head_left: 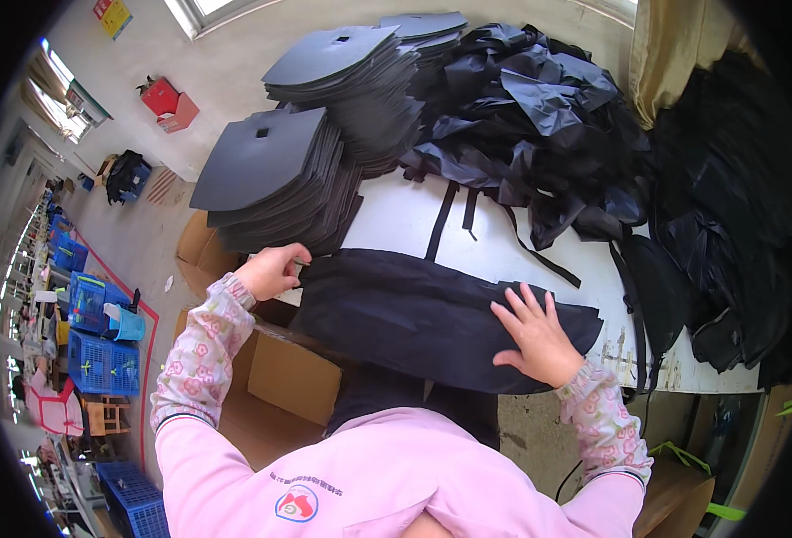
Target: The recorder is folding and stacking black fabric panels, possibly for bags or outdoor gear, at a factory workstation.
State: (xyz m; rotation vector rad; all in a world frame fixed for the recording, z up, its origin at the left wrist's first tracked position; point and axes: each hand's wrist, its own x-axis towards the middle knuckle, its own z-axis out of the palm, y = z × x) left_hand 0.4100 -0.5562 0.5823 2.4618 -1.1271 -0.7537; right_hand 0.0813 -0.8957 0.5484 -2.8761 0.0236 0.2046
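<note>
Smoothing step, seemingly: my left hand (275,271) pinches a corner of the black cloth (405,314), my right hand (537,336) spread on it along the table's (387,211) near edge; next likely needs it held taut

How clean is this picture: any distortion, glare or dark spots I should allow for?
Head view: both side edges fade to black, fisheye squeezing the left background; the top-edge windows are washed out; the black fabric piece shows little detail; left hand and right hand look reasonably sharp.
</note>
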